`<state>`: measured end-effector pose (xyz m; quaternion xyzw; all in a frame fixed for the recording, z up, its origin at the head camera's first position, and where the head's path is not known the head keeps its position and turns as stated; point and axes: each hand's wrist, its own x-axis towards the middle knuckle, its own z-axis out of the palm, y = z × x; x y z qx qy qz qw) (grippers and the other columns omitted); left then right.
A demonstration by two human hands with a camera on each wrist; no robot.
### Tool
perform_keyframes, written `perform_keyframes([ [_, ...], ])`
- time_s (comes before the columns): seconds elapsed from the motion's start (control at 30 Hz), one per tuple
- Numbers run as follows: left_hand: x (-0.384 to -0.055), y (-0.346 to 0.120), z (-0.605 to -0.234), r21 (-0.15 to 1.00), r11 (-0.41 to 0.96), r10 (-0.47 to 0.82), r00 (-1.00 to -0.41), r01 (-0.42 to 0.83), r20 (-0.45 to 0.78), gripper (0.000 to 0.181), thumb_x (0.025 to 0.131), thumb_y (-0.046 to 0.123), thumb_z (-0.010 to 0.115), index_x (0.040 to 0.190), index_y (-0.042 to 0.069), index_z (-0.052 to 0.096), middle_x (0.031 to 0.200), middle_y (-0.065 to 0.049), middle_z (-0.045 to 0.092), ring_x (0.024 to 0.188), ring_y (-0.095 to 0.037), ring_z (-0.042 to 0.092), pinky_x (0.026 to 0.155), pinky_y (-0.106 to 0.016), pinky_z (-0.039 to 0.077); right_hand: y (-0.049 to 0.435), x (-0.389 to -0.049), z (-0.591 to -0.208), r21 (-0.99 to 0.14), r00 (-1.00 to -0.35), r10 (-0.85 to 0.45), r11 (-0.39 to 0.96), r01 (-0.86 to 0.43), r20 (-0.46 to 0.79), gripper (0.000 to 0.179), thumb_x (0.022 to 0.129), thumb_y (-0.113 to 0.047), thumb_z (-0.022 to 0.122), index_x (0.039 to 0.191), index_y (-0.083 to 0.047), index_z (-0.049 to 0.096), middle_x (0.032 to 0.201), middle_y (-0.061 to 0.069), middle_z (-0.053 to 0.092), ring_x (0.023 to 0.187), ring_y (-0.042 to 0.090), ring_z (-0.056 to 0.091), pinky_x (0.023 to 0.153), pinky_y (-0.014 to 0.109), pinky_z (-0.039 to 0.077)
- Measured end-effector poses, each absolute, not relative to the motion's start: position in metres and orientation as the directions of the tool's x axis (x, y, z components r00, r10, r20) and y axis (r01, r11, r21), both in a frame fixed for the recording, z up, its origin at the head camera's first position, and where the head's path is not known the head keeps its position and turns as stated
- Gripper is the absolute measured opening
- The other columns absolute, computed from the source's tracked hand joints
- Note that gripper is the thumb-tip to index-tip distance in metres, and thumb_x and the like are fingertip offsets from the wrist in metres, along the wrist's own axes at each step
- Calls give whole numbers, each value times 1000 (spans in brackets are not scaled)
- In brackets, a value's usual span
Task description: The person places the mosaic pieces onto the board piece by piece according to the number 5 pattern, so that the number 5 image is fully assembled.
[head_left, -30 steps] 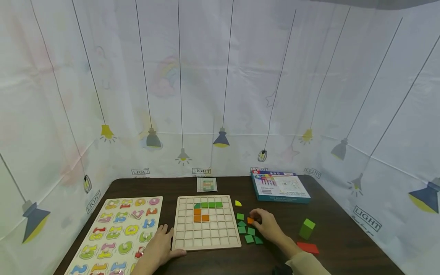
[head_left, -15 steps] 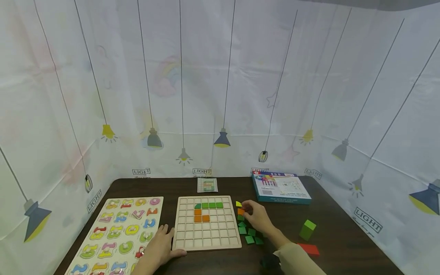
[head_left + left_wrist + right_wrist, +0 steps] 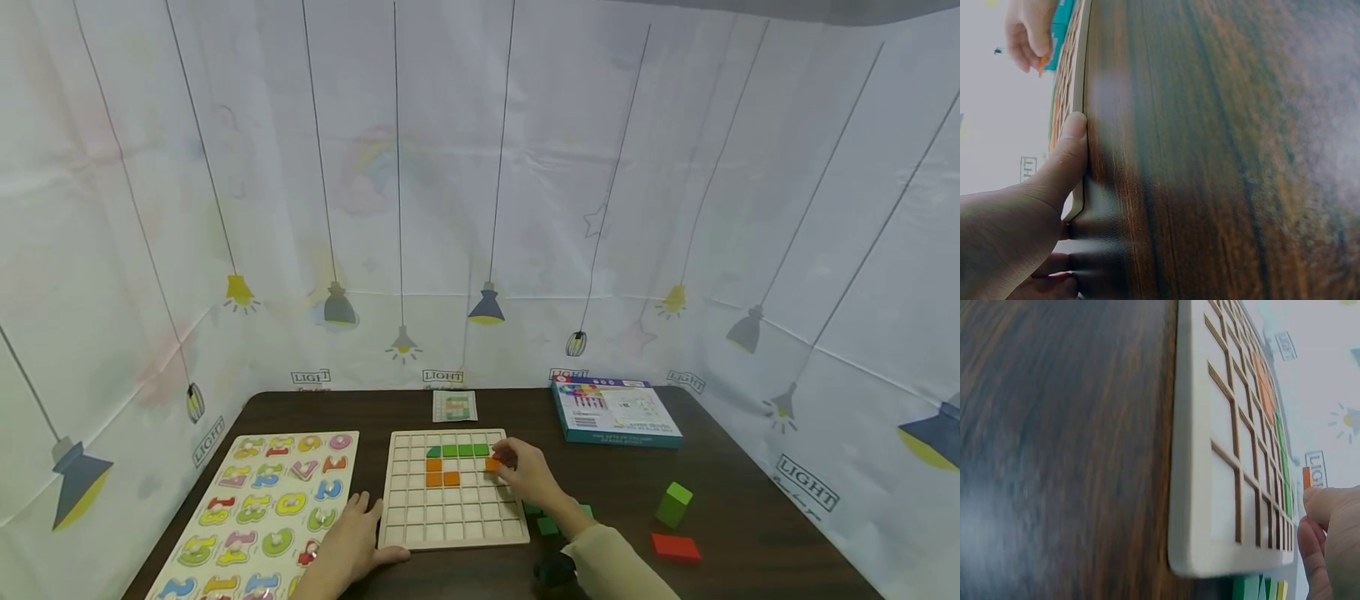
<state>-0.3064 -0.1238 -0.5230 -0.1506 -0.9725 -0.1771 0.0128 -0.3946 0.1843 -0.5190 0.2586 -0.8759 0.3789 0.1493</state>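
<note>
My right hand [image 3: 527,473] pinches an orange square tile [image 3: 492,465] between thumb and fingertips, over the right part of the wooden grid board [image 3: 455,533]. In the right wrist view the orange tile [image 3: 1307,477] sticks up past the thumb. A row of green tiles [image 3: 465,451] lies in the board's upper rows, with several orange tiles [image 3: 434,479] below its left end. My left hand [image 3: 348,542] rests at the board's lower left corner, fingers extended. Its thumb [image 3: 1071,147] touches the board's front edge in the left wrist view.
A number puzzle board [image 3: 255,500] lies left, partly under my left forearm. Loose green tiles [image 3: 547,526] lie right of the grid board, partly hidden by my right arm. A pattern card [image 3: 454,406], a flat box [image 3: 618,414], a green block [image 3: 674,504] and red piece [image 3: 676,547] surround.
My right hand has taken the orange tile from the loose pile, first moving it up beside the yellow piece, then left over the grid board. My left hand has stayed in place.
</note>
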Motion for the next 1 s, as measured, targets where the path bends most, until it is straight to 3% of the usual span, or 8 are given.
perform_keyframes([
  [0.3, -306, -123, -524, 338, 892, 289, -954, 299, 81, 93, 69, 64, 71, 123, -11, 55, 129, -38, 43, 122, -53, 38, 95, -59, 38, 163, -396, -527, -600, -839, -366, 588, -543, 401, 23, 84, 3, 67, 107, 2, 61, 96, 9, 63, 86, 19, 62, 76, 28, 54],
  [0.47, -308, -123, -525, 336, 894, 285, -955, 297, 87, 94, 68, 64, 71, 123, -10, 56, 129, -38, 43, 122, -52, 38, 95, -59, 38, 153, -397, -529, -608, -821, -386, 552, -571, 421, 24, 84, 4, 66, 108, 4, 61, 98, 11, 63, 87, 23, 62, 76, 30, 54],
  [0.7, -310, -124, -526, 342, 894, 285, -956, 291, 69, 94, 69, 64, 70, 124, -10, 55, 130, -37, 42, 123, -52, 37, 96, -60, 37, 149, -397, -532, -586, -839, -377, 601, -544, 393, 25, 84, 0, 68, 108, -1, 62, 96, 4, 63, 86, 14, 60, 76, 27, 53],
  [1.0, -308, -123, -523, 337, 895, 285, -956, 291, 69, 94, 69, 64, 70, 125, -10, 55, 130, -37, 42, 124, -52, 37, 96, -59, 38, 151, -396, -535, -603, -831, -395, 572, -556, 392, 24, 83, 3, 67, 107, 0, 63, 95, 6, 63, 86, 17, 61, 74, 27, 53],
])
